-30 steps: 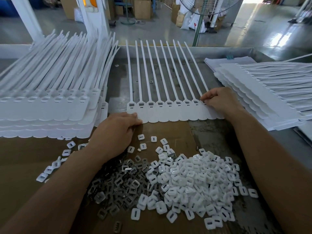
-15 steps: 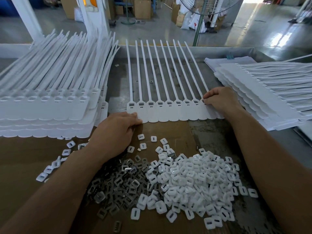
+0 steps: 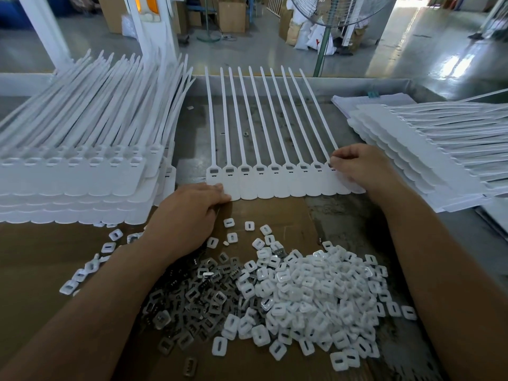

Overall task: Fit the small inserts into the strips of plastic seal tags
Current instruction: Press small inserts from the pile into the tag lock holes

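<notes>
A strip of white plastic seal tags (image 3: 277, 185) lies flat in the middle of the table, tails pointing away from me. My left hand (image 3: 187, 215) pinches its near left corner. My right hand (image 3: 357, 166) is closed over the rightmost tag head, fingertips pressed on it; whether an insert is under them is hidden. A heap of small white inserts (image 3: 316, 292) lies on brown cardboard in front of me. Beside it, to the left, lies a heap of small metal inserts (image 3: 192, 295).
A tall stack of tag strips (image 3: 82, 171) fills the left side. Another stack of tag strips (image 3: 428, 149) lies fanned out on the right. Loose white inserts (image 3: 104, 248) are scattered left of my left arm. A fan pole (image 3: 321, 50) stands beyond the table's far edge.
My right hand has shifted slightly on the rightmost tag head. My left hand and the strip have stayed where they were.
</notes>
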`<control>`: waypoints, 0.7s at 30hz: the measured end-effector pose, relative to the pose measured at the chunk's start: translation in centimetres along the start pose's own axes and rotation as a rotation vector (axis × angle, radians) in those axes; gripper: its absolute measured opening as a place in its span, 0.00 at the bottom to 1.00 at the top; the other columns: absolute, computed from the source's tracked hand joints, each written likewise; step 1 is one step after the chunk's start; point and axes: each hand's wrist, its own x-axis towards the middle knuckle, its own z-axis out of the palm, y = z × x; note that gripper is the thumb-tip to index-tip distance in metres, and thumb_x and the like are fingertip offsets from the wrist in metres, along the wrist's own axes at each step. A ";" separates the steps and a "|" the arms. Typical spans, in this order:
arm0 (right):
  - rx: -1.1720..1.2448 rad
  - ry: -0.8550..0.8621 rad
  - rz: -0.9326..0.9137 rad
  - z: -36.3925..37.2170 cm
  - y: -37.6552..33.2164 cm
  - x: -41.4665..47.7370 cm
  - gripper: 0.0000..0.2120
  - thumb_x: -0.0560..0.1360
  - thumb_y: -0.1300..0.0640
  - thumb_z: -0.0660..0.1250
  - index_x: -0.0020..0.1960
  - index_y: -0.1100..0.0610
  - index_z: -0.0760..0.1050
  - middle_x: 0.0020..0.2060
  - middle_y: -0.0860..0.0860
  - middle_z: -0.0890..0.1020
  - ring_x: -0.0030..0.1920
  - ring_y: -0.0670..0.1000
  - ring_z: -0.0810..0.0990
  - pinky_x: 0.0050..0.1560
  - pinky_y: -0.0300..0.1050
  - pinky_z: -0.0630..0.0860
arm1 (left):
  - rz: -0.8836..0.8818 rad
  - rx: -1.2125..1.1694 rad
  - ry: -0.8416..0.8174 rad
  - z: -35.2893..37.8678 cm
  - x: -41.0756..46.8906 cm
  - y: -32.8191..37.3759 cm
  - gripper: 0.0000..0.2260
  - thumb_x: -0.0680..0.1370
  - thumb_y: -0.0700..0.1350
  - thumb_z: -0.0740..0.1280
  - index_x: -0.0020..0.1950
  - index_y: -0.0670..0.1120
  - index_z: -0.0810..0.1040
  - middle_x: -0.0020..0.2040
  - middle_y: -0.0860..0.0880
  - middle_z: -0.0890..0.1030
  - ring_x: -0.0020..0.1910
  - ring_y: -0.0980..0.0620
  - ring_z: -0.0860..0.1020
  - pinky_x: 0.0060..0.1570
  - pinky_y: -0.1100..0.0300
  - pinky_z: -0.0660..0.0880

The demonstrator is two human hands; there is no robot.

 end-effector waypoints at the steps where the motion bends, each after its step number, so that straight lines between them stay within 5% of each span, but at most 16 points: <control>1: -0.025 -0.005 -0.035 0.0 -0.4 -0.4 0.03 0.74 0.56 0.67 0.47 0.51 0.75 0.41 0.45 0.79 0.40 0.41 0.74 0.44 0.40 0.70 | -0.003 -0.002 -0.001 0.0 0.1 0.0 0.18 0.77 0.38 0.58 0.63 0.53 0.74 0.67 0.55 0.70 0.67 0.55 0.65 0.65 0.61 0.59; 3: -0.058 -0.060 -0.114 -0.4 -1.5 -1.5 0.01 0.74 0.56 0.67 0.45 0.50 0.76 0.39 0.43 0.79 0.40 0.41 0.76 0.41 0.35 0.71 | -0.006 -0.003 -0.007 0.1 0.1 0.0 0.18 0.77 0.38 0.58 0.63 0.53 0.74 0.67 0.55 0.70 0.67 0.55 0.65 0.65 0.61 0.59; 6: -0.197 -0.362 -0.257 -0.7 -3.9 -3.7 0.05 0.73 0.56 0.69 0.40 0.46 0.76 0.33 0.38 0.80 0.37 0.38 0.79 0.32 0.27 0.71 | -0.011 0.003 -0.017 0.1 0.0 0.0 0.18 0.77 0.38 0.58 0.63 0.54 0.74 0.67 0.55 0.70 0.68 0.55 0.65 0.65 0.60 0.59; 8: -0.302 -0.583 -0.321 -0.4 -5.5 -5.2 0.07 0.72 0.56 0.70 0.39 0.45 0.76 0.32 0.36 0.80 0.37 0.32 0.77 0.34 0.22 0.70 | -0.014 0.003 -0.016 0.0 0.1 0.2 0.18 0.77 0.39 0.57 0.63 0.54 0.74 0.68 0.56 0.70 0.68 0.55 0.64 0.65 0.60 0.59; 11: -0.378 -0.778 -0.341 0.9 -6.7 -6.7 0.05 0.70 0.56 0.71 0.39 0.46 0.77 0.34 0.38 0.80 0.38 0.34 0.77 0.43 0.30 0.74 | -0.017 0.004 -0.021 0.0 0.2 0.3 0.18 0.78 0.39 0.57 0.64 0.54 0.73 0.68 0.55 0.69 0.68 0.55 0.64 0.65 0.59 0.58; 21: -0.514 -0.924 -0.340 2.7 -7.3 -8.2 0.06 0.69 0.57 0.73 0.42 0.49 0.78 0.35 0.41 0.78 0.34 0.37 0.75 0.37 0.31 0.73 | -0.011 -0.009 -0.006 0.1 0.1 0.0 0.18 0.76 0.38 0.58 0.63 0.53 0.75 0.67 0.55 0.70 0.67 0.55 0.65 0.64 0.60 0.60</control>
